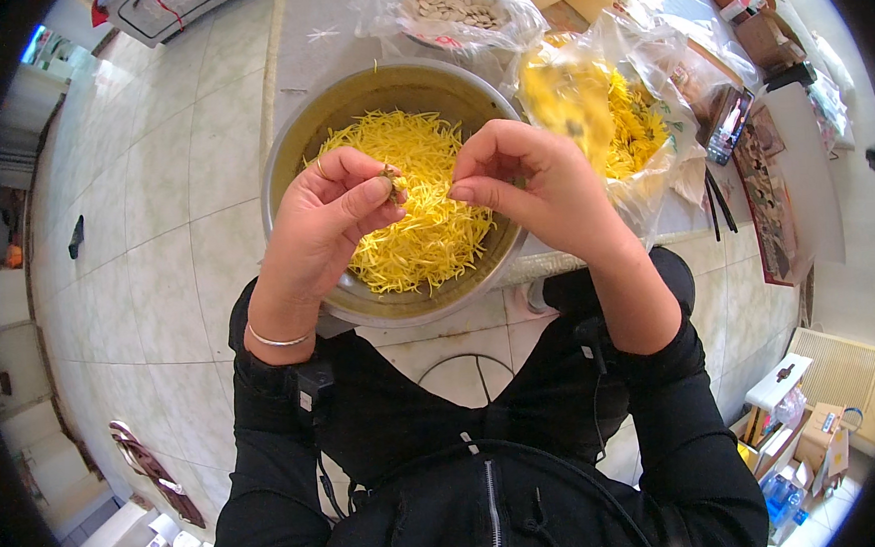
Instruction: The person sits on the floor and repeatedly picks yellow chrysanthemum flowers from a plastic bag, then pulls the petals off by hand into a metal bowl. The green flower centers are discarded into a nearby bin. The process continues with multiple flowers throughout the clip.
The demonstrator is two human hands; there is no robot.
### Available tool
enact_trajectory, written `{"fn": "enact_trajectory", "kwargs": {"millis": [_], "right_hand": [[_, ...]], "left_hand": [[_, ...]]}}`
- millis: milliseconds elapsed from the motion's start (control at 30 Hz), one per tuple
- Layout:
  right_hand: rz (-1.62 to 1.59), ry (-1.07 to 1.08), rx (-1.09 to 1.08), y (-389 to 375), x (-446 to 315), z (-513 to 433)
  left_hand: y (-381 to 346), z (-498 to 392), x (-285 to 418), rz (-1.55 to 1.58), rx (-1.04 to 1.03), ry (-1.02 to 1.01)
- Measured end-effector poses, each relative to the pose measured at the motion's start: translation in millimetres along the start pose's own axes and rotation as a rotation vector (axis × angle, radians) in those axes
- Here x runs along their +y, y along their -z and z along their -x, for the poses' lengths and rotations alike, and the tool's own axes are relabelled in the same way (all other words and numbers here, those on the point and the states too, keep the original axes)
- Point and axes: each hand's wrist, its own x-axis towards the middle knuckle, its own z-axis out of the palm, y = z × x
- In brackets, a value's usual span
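My left hand (339,204) pinches a flower base (391,182) between thumb and fingers; it is greenish, with a little yellow on it. Across from it, my right hand (533,181) has its thumb and forefinger tips close together. No petal shows clearly between those tips, and a small greenish bit under the palm is mostly hidden. Both hands hover over a wide metal basin (402,313) holding a heap of loose yellow petals (425,252). Right of the basin, a clear plastic bag (645,174) holds whole yellow flowers (632,130); its left part looks blurred.
Behind the basin sits a plastic-lined bowl of pale flat seeds (455,5). A phone (729,124) leans at the table's right, above dark sticks (718,200) and a printed box (767,201). The table's edge (550,264) runs before my knees. Tiled floor (159,275) lies left.
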Motion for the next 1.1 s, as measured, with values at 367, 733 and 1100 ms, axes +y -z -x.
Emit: {"fn": "enact_trajectory", "kwargs": {"millis": [367,733,1100], "right_hand": [[0.351,0.426,0.096,0,7,-9],[0.14,0.394,0.033,-25,8,-2],[0.499,0.176,0.465,86,-29,109]], "left_hand": [[0,-1,2,-0.016,0.029,-0.022],[-3,0,-9,-0.56,0.008,0.055],[10,-1,-7,-0.511,-0.039,-0.061]]}}
